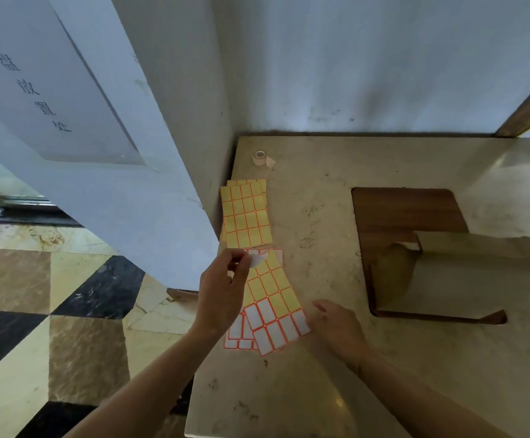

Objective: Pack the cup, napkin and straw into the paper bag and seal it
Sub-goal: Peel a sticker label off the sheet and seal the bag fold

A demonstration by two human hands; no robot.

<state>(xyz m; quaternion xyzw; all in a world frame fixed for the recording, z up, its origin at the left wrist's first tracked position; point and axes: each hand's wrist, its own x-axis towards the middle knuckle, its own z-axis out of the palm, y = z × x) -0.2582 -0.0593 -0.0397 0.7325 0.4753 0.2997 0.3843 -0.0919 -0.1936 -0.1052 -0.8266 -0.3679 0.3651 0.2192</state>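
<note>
Now the left hand (222,289) pinches a peeled label (258,259) above the sheet (273,298), right hand (336,327) flat and spread beside it; the bag (466,273) lies well right, nearer the right hand.

A pale marbled worktop (320,390) meets a scuffed white wall (368,58) — a white pillar (168,153) stands left, beside a checkered stone floor (51,311) of beige, brown and black tiles.
</note>
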